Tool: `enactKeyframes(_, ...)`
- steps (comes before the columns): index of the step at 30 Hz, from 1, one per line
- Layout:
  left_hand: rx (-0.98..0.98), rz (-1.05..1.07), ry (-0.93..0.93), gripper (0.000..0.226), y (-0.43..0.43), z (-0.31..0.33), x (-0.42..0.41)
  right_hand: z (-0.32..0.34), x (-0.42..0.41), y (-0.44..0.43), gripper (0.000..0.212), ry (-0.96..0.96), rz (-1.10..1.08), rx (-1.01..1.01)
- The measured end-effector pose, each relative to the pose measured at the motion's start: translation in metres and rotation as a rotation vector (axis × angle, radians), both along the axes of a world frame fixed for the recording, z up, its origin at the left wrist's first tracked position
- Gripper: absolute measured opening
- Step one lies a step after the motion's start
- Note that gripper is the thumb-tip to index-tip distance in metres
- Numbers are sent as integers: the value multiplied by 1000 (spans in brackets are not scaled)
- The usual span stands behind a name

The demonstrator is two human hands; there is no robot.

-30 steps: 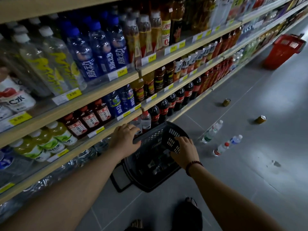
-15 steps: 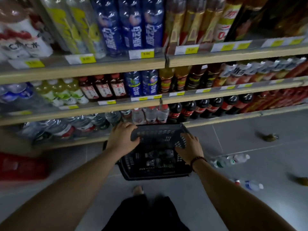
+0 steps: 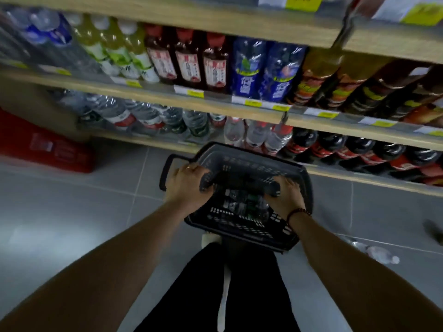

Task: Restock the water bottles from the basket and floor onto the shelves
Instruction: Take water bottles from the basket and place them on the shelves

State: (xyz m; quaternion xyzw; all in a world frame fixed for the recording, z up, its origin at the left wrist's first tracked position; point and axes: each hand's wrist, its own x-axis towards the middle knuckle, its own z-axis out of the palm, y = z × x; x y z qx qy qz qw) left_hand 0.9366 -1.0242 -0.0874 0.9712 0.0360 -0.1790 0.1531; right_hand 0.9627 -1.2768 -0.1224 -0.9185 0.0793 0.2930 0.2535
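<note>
Our left hand (image 3: 188,185) gripping the black basket (image 3: 239,225), our right hand (image 3: 285,197) curled round its other side, water bottles (image 3: 242,203) inside

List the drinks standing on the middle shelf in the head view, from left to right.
clear bottles with blue labels → yellow-green drinks → dark bottles with red caps → blue bottles → amber bottles → darker brown bottles

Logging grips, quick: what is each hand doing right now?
Left hand: fingers curled, gripping the basket.
Right hand: gripping the basket too.
</note>
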Motion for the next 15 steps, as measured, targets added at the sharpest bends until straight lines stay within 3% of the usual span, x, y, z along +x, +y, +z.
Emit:
enactKeyframes(5, 18, 207, -6, 47, -31, -53, -26, -61, 18, -6, 62, -13, 137, 22)
enactKeyframes(15, -241, 558, 69, 50, -85, -210, -37, -233, 17, -16, 59, 54, 195, 65)
